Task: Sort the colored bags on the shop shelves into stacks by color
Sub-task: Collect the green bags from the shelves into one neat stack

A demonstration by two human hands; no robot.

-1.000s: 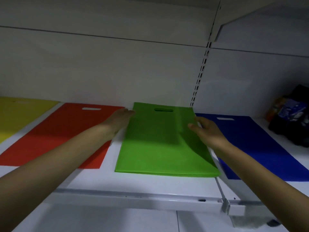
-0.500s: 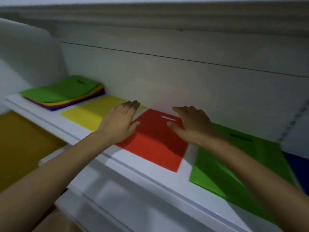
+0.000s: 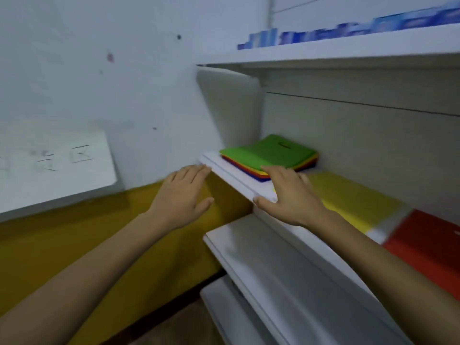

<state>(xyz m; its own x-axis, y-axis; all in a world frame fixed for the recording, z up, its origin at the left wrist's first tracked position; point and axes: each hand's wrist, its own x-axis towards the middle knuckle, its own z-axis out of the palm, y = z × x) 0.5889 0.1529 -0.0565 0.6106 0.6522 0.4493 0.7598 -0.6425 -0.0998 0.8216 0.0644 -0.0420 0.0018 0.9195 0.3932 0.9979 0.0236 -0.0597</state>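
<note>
Since half a second ago the view has swung left, bringing the mixed stack (image 3: 270, 156) closer. The left hand (image 3: 183, 197) hovers flat and empty off the shelf (image 3: 231, 175) end; the right hand (image 3: 291, 195), spread and empty, reaches over the shelf edge, fingertips at the stack. Flat yellow bags (image 3: 353, 197) and red bags (image 3: 428, 247) lie alongside; a green bag tops the stack.
</note>
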